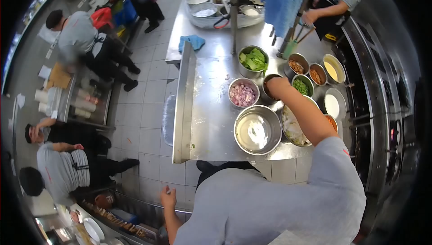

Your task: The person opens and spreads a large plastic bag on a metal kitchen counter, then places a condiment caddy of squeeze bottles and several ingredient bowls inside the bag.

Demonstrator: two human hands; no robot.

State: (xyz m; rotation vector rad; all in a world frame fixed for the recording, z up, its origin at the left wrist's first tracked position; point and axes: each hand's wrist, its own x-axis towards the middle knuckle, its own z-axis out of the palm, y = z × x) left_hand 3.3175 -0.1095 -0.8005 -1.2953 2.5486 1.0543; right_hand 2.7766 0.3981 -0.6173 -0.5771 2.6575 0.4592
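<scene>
My right hand (275, 86) reaches down into a small steel bowl (265, 93), and its fingers are hidden inside. Close around it stand a bowl of chopped red onion (243, 94), a pot of green leaves (253, 60), a bowl of chopped greens (302, 85) and a large bowl of pale cut vegetables (292, 128), partly covered by my forearm. Nearest my body is a wide, shiny steel bowl (256, 129) with no food visible in it. Away from the table, at my left side, my left hand (168, 196) hangs with fingers loosely apart, holding nothing.
More bowls with brown pieces (296, 64), yellow liquid (333, 68) and white contents (332, 105) line the right side of the steel table (211, 110). A raised metal edge (183, 110) bounds its left. Blue towels (283, 2) hang ahead. Several co-workers stand around.
</scene>
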